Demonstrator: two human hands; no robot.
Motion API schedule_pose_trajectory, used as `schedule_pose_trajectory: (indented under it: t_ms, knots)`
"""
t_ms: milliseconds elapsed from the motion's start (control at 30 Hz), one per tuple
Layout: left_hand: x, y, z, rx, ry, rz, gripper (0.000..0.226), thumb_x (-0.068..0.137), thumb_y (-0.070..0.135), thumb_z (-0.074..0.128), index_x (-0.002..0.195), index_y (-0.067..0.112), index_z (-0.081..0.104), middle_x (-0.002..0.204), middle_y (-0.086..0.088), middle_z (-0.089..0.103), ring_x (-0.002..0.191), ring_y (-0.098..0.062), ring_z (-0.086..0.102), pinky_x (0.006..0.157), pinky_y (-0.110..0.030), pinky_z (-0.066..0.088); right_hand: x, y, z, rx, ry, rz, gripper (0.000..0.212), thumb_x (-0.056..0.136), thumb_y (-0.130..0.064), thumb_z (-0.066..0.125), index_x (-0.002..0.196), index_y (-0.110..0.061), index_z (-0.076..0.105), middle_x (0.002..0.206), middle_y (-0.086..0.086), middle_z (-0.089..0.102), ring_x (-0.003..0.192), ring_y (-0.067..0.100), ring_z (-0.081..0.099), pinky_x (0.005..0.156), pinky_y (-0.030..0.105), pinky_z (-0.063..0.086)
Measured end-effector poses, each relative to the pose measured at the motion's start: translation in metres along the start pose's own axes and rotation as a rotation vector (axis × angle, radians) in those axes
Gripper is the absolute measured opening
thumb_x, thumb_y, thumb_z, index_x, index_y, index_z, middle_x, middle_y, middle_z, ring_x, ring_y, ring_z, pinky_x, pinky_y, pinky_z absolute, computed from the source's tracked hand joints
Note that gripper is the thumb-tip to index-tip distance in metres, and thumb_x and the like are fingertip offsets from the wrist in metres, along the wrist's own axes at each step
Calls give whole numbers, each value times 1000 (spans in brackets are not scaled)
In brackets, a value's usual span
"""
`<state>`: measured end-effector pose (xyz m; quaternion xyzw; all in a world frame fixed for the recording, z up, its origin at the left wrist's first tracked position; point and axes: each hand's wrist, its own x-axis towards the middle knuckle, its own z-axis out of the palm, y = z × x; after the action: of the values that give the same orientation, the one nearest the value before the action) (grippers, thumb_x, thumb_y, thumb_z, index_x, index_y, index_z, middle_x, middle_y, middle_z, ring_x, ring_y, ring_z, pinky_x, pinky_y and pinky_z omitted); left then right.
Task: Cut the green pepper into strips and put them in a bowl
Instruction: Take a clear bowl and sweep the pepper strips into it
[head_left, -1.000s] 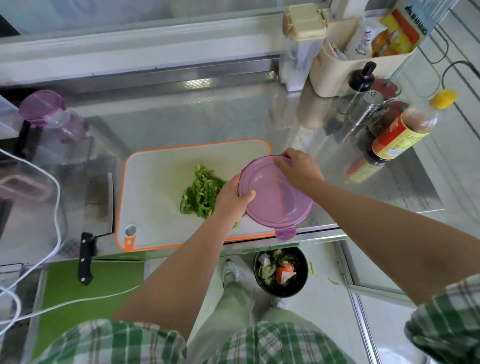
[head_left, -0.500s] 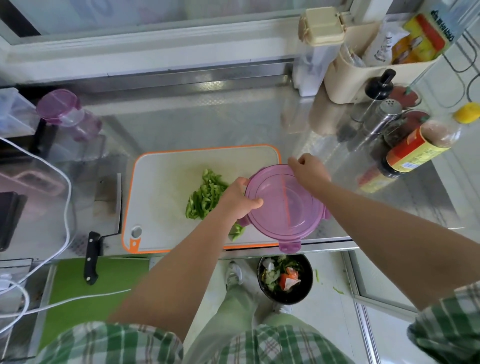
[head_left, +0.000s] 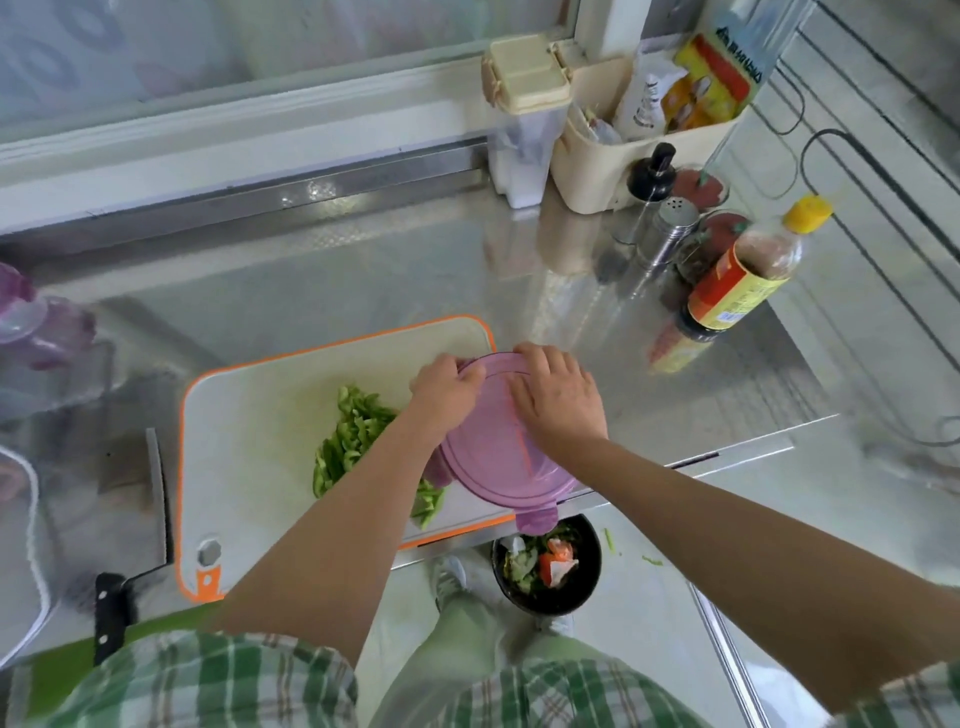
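purple plastic fills the middle of my feed: the purple lidded bowl (head_left: 493, 462) sits on the right end of the cutting board (head_left: 249, 431), and its near rim hangs out past the board's near right corner. both hands are on it. my view shows the left hand (head_left: 447, 387) curled over the rim on the side toward the board's centre, fingers hooked on the lid edge. the right hand (head_left: 558, 400) lies over the top, its fingers wrapped around the far rim, so each hand is clamped on the bowl. the lid is on, and i cannot tell what is inside.

the green pepper strips (head_left: 353, 436) lie in a loose heap on the middle of the board, just beside the bowl and partly hidden under the left forearm; a few more show near the board's near edge.

the board rests on a shiny steel desk (head_left: 363, 275). a cleaver (head_left: 156, 499) lies along the board's left edge, black handle toward me. beyond the board's far right corner stand a sauce bottle (head_left: 743, 280) with a yellow cap and a metal shaker (head_left: 672, 223). below the board's near right corner, down on the floor, sits a black scrap bowl (head_left: 545, 597) with vegetable trimmings.
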<state>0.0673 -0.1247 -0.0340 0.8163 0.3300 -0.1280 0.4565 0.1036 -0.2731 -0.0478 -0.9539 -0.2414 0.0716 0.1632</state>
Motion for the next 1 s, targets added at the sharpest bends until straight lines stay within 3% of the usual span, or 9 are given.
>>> schedule_pose_trajectory:
  t_ms: [100,267,367,433,567,700,767,900,1000]
  knots:
    - [1,3,-4,-196,-86,-14,20,93,29,57,85,12,66,90,-14,68,91,-29,67,83,-36,51,-1,0,-1,4,-8,-9,66,88,-52,14,133,-18,47,122,6,56,112,29,51,90,40,41]
    - [9,6,-12,-247,-191,-85,18,91,23,64,95,6,64,103,-21,69,93,-33,69,89,-52,55,1,6,-4,58,-38,-16,45,100,-40,36,139,-19,42,130,6,51,119,28,47,97,40,38]
    - [8,5,-17,-135,-141,-57,27,91,23,66,106,3,55,104,-8,61,93,-22,58,87,-32,48,2,4,-6,7,-46,-59,45,100,-42,35,141,-22,40,132,3,49,120,27,46,96,38,37]
    - [5,0,-21,-43,-86,4,31,91,23,66,111,3,54,102,-6,54,94,-22,53,84,-30,43,2,0,-7,-41,-84,-65,48,100,-44,34,144,-23,35,139,3,44,125,26,42,100,37,33]
    - [-3,-13,-19,-1,49,34,41,89,31,68,117,3,57,112,-8,61,108,-27,58,96,-35,44,-10,-17,-23,-23,-59,-161,74,90,-62,37,150,-22,23,155,8,25,142,26,23,113,43,17]
    - [-15,-15,-11,-23,172,21,43,88,35,68,118,4,58,113,-7,65,109,-25,60,94,-32,44,-49,-33,-34,-159,-372,-261,119,68,-79,55,153,-24,-8,160,10,-9,147,28,-9,114,58,3]
    - [-19,-17,-10,-94,222,13,42,90,35,65,116,3,59,111,-10,66,108,-28,62,93,-35,46,-67,-32,-29,-338,-459,-300,127,70,-76,59,150,-17,-20,156,17,-25,144,35,-21,113,61,2]
    - [-39,-22,-12,-280,271,-44,46,94,38,58,123,3,52,119,-13,62,110,-28,59,100,-40,45,-71,-35,-29,-442,-401,-329,104,86,-52,57,151,-12,-14,156,24,-19,144,41,-14,114,59,11]
    - [-60,-26,-13,-462,227,-29,37,97,45,46,108,12,58,112,-7,64,102,-24,60,93,-34,46,-65,-35,-34,-499,-393,-391,99,85,-56,55,153,-13,-3,157,24,-9,146,41,-2,109,53,22]
